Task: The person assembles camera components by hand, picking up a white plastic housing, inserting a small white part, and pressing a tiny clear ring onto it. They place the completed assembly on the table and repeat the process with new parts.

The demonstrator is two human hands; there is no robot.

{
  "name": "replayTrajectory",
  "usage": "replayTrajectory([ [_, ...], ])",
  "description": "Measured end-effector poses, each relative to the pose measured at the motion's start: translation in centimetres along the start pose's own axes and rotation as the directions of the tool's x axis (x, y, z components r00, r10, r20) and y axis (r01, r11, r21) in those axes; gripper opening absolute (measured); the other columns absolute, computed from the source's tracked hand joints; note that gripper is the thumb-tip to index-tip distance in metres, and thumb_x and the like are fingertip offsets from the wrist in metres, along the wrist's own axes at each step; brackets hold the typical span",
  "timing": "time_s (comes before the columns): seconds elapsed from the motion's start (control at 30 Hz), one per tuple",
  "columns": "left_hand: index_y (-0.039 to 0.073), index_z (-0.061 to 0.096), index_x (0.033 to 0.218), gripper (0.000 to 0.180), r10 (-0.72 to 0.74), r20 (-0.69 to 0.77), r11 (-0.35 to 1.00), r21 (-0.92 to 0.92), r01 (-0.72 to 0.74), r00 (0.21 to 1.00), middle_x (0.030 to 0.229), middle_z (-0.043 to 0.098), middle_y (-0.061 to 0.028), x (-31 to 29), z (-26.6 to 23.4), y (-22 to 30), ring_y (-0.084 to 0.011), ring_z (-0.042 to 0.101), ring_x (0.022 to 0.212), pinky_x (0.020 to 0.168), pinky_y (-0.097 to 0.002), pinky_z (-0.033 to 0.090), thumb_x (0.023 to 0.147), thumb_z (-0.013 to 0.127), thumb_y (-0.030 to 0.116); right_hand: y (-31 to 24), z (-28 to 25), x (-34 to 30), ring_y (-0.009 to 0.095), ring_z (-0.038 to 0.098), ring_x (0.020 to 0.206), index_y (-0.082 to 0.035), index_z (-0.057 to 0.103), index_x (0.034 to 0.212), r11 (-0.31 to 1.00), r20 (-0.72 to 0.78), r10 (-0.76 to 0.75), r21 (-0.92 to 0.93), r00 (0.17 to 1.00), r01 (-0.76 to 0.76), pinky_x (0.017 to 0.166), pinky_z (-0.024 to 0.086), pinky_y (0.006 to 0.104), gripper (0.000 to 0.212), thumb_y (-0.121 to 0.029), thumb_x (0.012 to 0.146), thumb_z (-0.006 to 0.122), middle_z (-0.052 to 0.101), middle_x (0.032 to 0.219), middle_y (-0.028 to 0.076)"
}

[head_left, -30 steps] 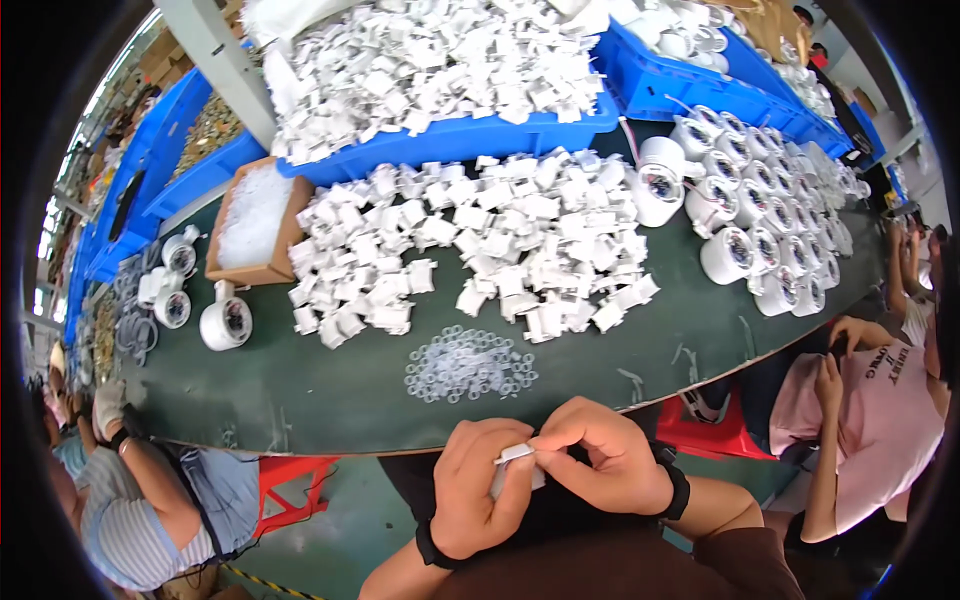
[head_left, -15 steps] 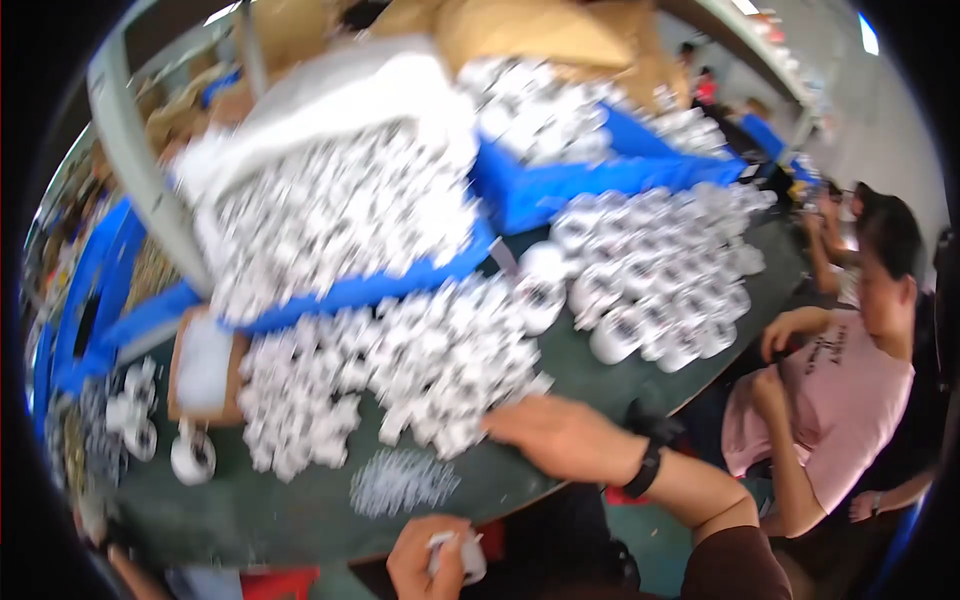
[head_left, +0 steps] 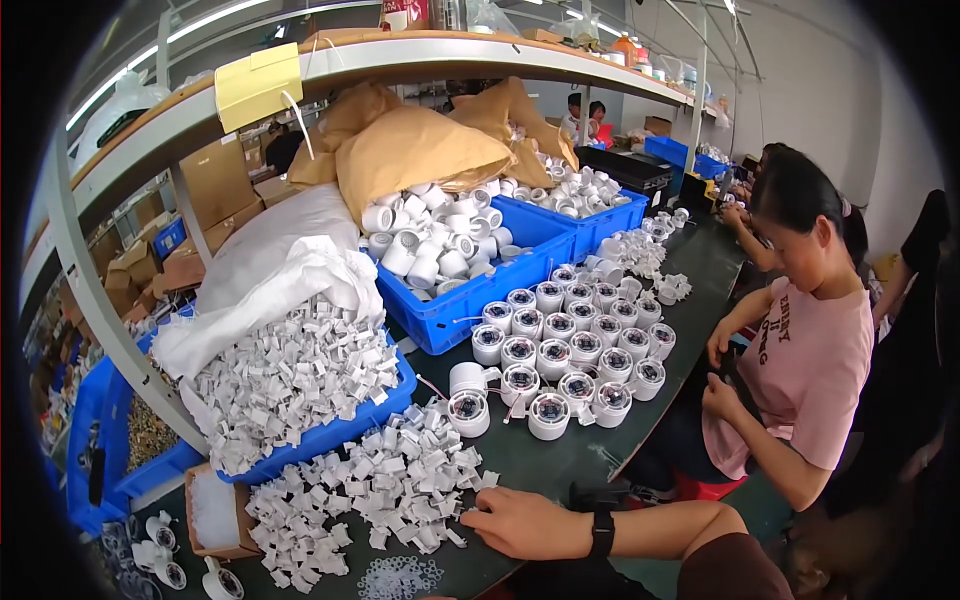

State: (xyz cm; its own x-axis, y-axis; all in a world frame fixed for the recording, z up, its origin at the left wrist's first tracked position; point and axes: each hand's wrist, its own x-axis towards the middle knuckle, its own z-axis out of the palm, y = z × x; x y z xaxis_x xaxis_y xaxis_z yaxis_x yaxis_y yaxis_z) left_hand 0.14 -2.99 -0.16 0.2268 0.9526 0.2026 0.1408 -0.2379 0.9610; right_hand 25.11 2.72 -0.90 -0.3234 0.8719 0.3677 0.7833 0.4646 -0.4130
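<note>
My right hand point(head_left: 527, 523), with a dark band point(head_left: 602, 532) on its wrist, is at the right edge of a heap of small white plastic pieces point(head_left: 415, 478). Its fingers are bent and close together, with the fingertips against the heap. Whatever they hold, if anything, is hidden. My left hand is out of sight below the lower edge. A patch of small translucent rings point(head_left: 400, 577) lies on the dark green table just in front of the heap.
Behind the heap, a blue bin point(head_left: 330, 428) overflows with similar white pieces under a white sack point(head_left: 280, 262). Rows of white round housings point(head_left: 553, 358) stand to the right. Another blue bin point(head_left: 440, 322) holds white cups. A small cardboard box point(head_left: 222, 512) sits left. A person point(head_left: 800, 350) works at right.
The view has tilted up, so the table sits lower in the picture. My left hand, which held a white round part, has left the view. My right hand stays at the heap's edge.
</note>
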Motion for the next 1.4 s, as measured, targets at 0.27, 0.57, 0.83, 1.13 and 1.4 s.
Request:
replayTrajectory([
  [0.27,-0.001,0.069,0.102,0.019,-0.054,-0.015,0.995,-0.083,0.053,0.998,0.104,0.071,-0.0119,-0.7,-0.2,0.3,-0.0208,0.064,0.094,0.086,-0.0344,0.051,0.101,0.055,0.010,1.1,-2.6,0.8,0.027,0.064,0.088,-0.011,0.060,0.129,0.916,0.198,0.265,0.253,0.944,-0.311,0.077,0.053,0.0354,0.037,-0.011,0.092,0.063,0.059,0.099,0.013],
  [0.57,-0.003,0.066,0.102,0.015,-0.059,-0.174,0.995,0.071,0.072,0.983,0.103,0.069,-0.0156,-0.8,0.5,-3.2,-0.0253,0.064,0.093,0.086,-0.0363,0.050,0.096,0.056,0.006,-5.6,-0.3,-2.7,0.011,0.063,0.111,0.000,0.055,0.142,0.087,0.403,0.021,0.911,0.915,-0.403,0.097,0.051,0.0275,0.042,-0.002,0.101,0.063,0.066,0.123,0.006],
  [0.83,-0.001,0.066,0.103,0.013,0.111,-0.226,0.957,0.286,-0.043,0.968,0.103,0.070,-0.0149,1.0,1.4,-0.2,-0.0320,0.064,0.089,0.080,-0.0391,0.049,0.091,0.063,0.002,-8.8,0.6,-2.2,0.018,0.070,0.103,0.000,0.065,0.128,0.504,0.169,0.239,0.820,0.956,-0.270,0.088,0.055,0.0286,0.038,-0.002,0.091,0.072,0.070,0.121,0.013],
  [1.13,-0.001,0.065,0.115,0.025,0.177,-0.115,0.905,0.410,-0.115,0.977,0.107,0.068,-0.0152,0.1,0.6,0.1,-0.0311,0.060,0.085,0.078,-0.0394,0.047,0.091,0.058,0.002,-9.6,1.3,-2.7,0.016,0.065,0.104,0.002,0.063,0.131,0.268,0.294,0.278,0.891,0.915,-0.367,0.092,0.051,0.0291,0.041,0.008,0.090,0.069,0.067,0.114,0.011],
  [1.4,-0.004,0.063,0.118,0.034,0.212,-0.080,0.894,0.418,-0.160,0.974,0.110,0.067,-0.0197,0.0,0.6,-0.2,-0.0350,0.060,0.086,0.079,-0.0437,0.047,0.092,0.050,0.012,-10.3,2.2,-3.0,0.017,0.065,0.099,0.004,0.065,0.125,0.493,0.105,0.303,0.833,0.947,-0.250,0.089,0.052,0.0289,0.042,0.012,0.084,0.073,0.067,0.110,0.010],
])
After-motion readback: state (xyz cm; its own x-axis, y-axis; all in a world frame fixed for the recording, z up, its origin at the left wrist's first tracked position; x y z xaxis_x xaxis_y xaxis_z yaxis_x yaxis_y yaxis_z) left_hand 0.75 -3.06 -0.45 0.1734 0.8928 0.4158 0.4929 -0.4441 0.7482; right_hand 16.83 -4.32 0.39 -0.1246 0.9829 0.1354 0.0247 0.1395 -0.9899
